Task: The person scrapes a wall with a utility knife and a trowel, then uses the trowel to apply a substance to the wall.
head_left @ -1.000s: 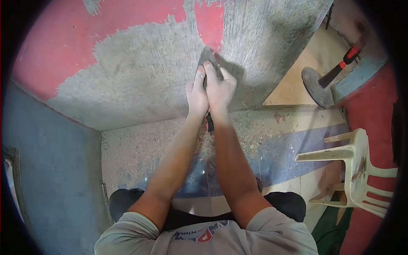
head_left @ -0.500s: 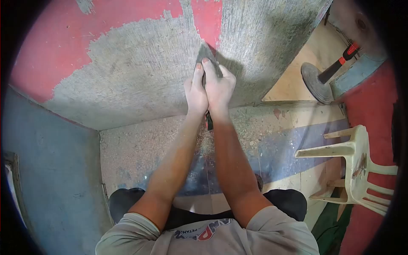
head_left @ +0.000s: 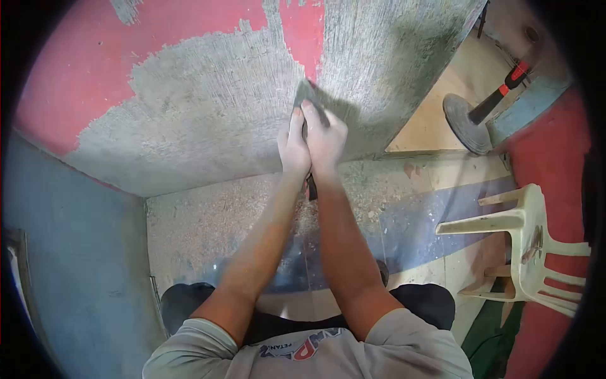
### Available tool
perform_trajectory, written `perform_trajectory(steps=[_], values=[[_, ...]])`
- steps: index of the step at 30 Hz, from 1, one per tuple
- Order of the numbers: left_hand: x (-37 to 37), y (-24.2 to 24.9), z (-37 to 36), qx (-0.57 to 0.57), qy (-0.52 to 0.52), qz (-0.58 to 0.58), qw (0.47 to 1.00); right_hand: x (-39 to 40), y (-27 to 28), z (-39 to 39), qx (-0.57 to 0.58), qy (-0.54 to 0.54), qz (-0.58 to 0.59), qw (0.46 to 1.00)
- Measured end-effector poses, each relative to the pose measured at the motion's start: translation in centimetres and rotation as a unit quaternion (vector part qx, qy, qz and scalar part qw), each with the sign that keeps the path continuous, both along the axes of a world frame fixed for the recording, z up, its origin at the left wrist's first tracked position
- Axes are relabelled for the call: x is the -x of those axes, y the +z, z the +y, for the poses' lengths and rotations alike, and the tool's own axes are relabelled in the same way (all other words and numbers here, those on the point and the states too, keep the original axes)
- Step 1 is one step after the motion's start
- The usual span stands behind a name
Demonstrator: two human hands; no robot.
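Both hands are closed together around a scraper (head_left: pixel 305 92), its grey blade pointing up against the wall (head_left: pixel 208 114). My left hand (head_left: pixel 294 146) wraps it from the left, and my right hand (head_left: pixel 326 142) from the right, thumbs laid along the blade. White dust coats both hands. Below the wrists pokes out the black and red end of the handle (head_left: pixel 312 188). The blade tip sits at the lower end of a narrow strip of red paint (head_left: pixel 304 38). Bare, scratched grey surface lies on both sides of that strip.
Paint flakes and dust cover the floor (head_left: pixel 208 221) below the wall. A cream plastic chair (head_left: pixel 527 246) lies tipped at the right. Beyond the wall's edge is a round-based black and red stand (head_left: pixel 470 123). A blue wall (head_left: pixel 76 240) closes the left side.
My two hands and the scraper have moved a little down the wall together. My grip looks the same, and the chair and stand stay put.
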State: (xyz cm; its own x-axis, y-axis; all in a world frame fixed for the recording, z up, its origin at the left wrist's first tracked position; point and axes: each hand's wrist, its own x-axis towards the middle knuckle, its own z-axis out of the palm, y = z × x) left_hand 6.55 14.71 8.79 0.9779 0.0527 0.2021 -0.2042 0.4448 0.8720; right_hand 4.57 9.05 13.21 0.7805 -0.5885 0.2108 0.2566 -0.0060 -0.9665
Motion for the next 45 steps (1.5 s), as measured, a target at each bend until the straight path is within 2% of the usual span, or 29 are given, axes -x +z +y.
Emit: perform_trajectory(steps=[2,6,7,8,9,13,15,17,20,23,26,27,30,31,33,35,36,37,39,42,44,45], values=[[1.1,-0.9,-0.8,-0.008,0.047,0.025,0.999,-0.5,-3.8,-0.3,0.016,-0.015,0.006,1.0],[0.5,2.0,0.1,-0.101,0.073,0.006,0.992,-0.9,-0.5,0.2,0.024,-0.023,-0.044,0.998],[0.6,2.9,0.4,-0.064,0.047,0.021,0.997,-0.6,3.6,0.4,0.044,-0.016,-0.044,0.998],[0.1,4.7,0.5,-0.024,0.022,0.03,0.999,-1.2,4.0,0.6,0.004,0.009,-0.058,0.998],[-0.2,5.5,0.6,0.017,-0.002,0.035,0.999,-1.2,3.7,0.7,0.012,-0.004,-0.055,0.998],[0.7,1.5,0.4,-0.099,0.042,0.026,0.994,-1.2,-1.8,0.3,0.03,-0.038,-0.027,0.998],[1.3,0.1,-0.3,-0.047,0.063,0.02,0.997,-0.8,-3.5,0.5,0.017,-0.044,-0.013,0.999],[0.9,0.0,-0.9,-0.008,0.069,0.023,0.997,-1.2,-3.6,0.1,0.017,-0.042,-0.022,0.999],[0.3,4.5,0.5,-0.09,0.014,0.032,0.995,-1.2,2.2,0.0,0.027,-0.009,-0.048,0.998],[-0.1,4.9,0.2,-0.043,0.001,0.04,0.998,-1.3,2.9,-0.3,0.01,0.013,-0.029,0.999],[0.3,1.0,-0.6,-0.065,0.055,0.0,0.996,-0.8,-1.0,-0.5,0.047,-0.007,-0.028,0.998],[0.6,-0.6,-0.9,-0.024,0.048,0.013,0.998,-0.9,-3.1,-0.3,0.037,-0.033,-0.042,0.998],[0.8,-1.1,-1.0,-0.033,0.062,0.009,0.997,-1.0,-4.3,-0.2,-0.009,-0.023,-0.032,0.999],[0.5,0.2,-0.6,-0.065,0.048,0.004,0.997,-1.3,-2.7,-0.3,0.018,-0.034,-0.036,0.999],[-0.6,2.8,0.4,-0.131,0.016,0.006,0.991,-1.8,0.8,-0.4,-0.003,0.0,-0.049,0.999],[-0.8,4.3,0.2,-0.064,-0.016,0.023,0.998,-1.5,3.1,-0.1,-0.057,0.031,-0.061,0.996],[-0.8,4.8,0.2,-0.03,-0.031,0.028,0.999,-1.3,2.8,-0.1,-0.03,0.02,-0.06,0.998],[-0.9,3.4,0.1,-0.093,0.024,0.009,0.995,-1.0,2.0,-0.2,-0.003,0.01,-0.06,0.998],[0.1,0.6,-0.4,-0.076,0.034,0.014,0.996,-1.6,-1.7,-0.8,0.08,-0.038,-0.022,0.996],[0.6,-2.5,-1.2,-0.037,0.045,0.016,0.998,-1.3,-6.2,-0.7,-0.006,-0.02,-0.029,0.999],[0.2,-1.6,-1.1,-0.043,0.038,0.01,0.998,-0.8,-2.8,-0.5,0.013,-0.019,-0.054,0.998],[0.1,0.9,-0.5,-0.066,0.03,0.011,0.997,-0.9,-0.5,-0.6,0.027,-0.01,-0.068,0.997]])
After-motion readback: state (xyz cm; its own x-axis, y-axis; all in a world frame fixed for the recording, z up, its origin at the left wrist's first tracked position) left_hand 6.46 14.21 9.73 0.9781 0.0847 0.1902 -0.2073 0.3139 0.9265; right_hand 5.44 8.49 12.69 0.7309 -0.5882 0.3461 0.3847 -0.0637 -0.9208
